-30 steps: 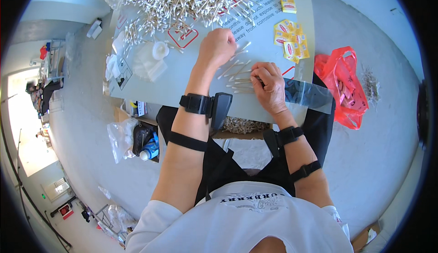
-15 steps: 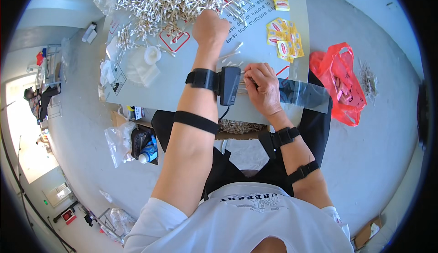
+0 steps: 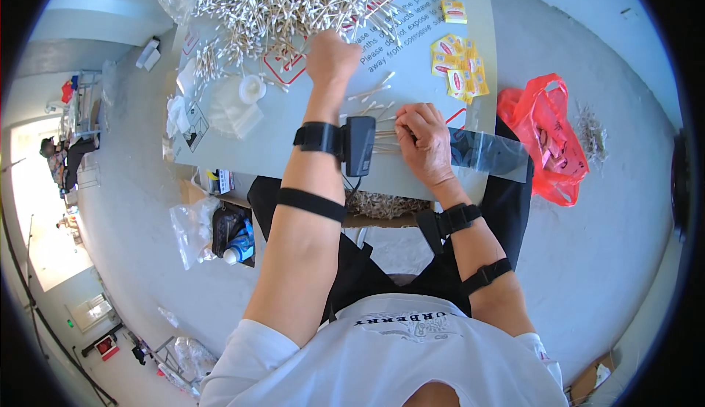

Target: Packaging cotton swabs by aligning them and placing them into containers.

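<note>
A large heap of cotton swabs (image 3: pixel 272 3) with wooden-looking sticks covers the far part of the grey table (image 3: pixel 286 131). At the heap's near edge is my left hand (image 3: pixel 332 60), curled closed, its fingertips hidden behind the back of the hand. Nearer to me, my right hand (image 3: pixel 424 142) rests by the table's front edge with its fingers bent together around swab sticks. More swab sticks (image 3: pixel 384 141) lie side by side just left of these fingers. A few loose swabs (image 3: pixel 374 91) are scattered between my two hands.
Yellow printed packets (image 3: pixel 459 65) lie at the table's right, near a dark clear film strip (image 3: pixel 488 153). At left stand a white round container (image 3: pixel 251 89) and clear plastic bags (image 3: pixel 233 113). A red bag (image 3: pixel 547 142) is right of the table; a swab-filled box (image 3: pixel 385 207) sits below its edge.
My left hand has drawn slightly toward me and to the left, off the heap's edge. My right hand stays almost in place. The whole view has shifted a little.
</note>
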`<control>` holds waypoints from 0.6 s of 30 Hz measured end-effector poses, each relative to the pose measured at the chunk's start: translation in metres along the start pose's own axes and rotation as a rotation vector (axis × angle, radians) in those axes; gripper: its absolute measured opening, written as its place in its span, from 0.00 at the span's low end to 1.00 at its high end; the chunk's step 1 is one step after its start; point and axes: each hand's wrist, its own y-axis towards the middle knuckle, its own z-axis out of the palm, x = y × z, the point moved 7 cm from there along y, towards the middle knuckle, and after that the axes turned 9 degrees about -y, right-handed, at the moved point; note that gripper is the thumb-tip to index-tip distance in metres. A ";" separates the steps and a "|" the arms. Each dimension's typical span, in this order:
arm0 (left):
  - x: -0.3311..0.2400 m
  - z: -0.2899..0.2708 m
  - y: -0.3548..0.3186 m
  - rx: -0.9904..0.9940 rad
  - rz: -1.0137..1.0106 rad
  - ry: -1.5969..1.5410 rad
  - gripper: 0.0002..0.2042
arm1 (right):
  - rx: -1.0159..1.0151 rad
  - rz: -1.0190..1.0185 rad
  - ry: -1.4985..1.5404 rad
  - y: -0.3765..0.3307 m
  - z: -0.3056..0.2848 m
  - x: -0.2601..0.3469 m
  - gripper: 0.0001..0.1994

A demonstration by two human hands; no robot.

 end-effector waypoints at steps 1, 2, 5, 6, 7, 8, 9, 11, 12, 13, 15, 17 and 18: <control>0.004 0.000 -0.003 0.050 0.006 -0.036 0.08 | -0.003 0.007 -0.001 -0.001 -0.001 -0.002 0.05; 0.010 -0.003 -0.008 0.056 0.007 -0.035 0.08 | -0.003 0.013 -0.002 -0.001 -0.001 -0.004 0.05; 0.014 0.006 -0.032 0.248 0.248 -0.051 0.05 | -0.001 0.029 0.049 -0.003 -0.003 -0.004 0.06; 0.009 0.002 -0.040 0.173 0.366 -0.039 0.03 | -0.043 0.049 0.101 -0.004 -0.004 -0.006 0.06; 0.004 -0.003 -0.050 0.098 0.484 -0.026 0.02 | -0.084 0.069 0.152 -0.004 -0.006 -0.008 0.07; 0.005 -0.001 -0.055 0.099 0.480 -0.027 0.02 | -0.080 0.070 0.152 -0.005 -0.006 -0.008 0.07; 0.002 0.002 -0.062 0.129 0.487 -0.050 0.02 | -0.095 0.161 0.207 -0.006 -0.008 -0.014 0.08; -0.002 0.006 -0.076 0.166 0.490 -0.077 0.03 | -0.111 0.253 0.246 -0.009 -0.009 -0.023 0.09; -0.003 0.008 -0.084 0.167 0.513 -0.073 0.03 | -0.107 0.259 0.242 -0.009 -0.008 -0.024 0.09; -0.004 0.010 -0.091 0.170 0.537 -0.068 0.04 | -0.146 0.215 0.236 -0.007 -0.010 -0.023 0.09; 0.000 0.006 -0.100 0.094 0.556 -0.144 0.05 | -0.178 0.169 0.205 -0.007 -0.012 -0.022 0.07; 0.008 0.004 -0.113 0.015 0.575 -0.217 0.08 | -0.206 0.210 0.268 -0.009 -0.012 -0.027 0.06; 0.016 -0.006 -0.121 -0.112 0.525 -0.473 0.11 | -0.242 0.243 0.336 -0.008 -0.013 -0.031 0.05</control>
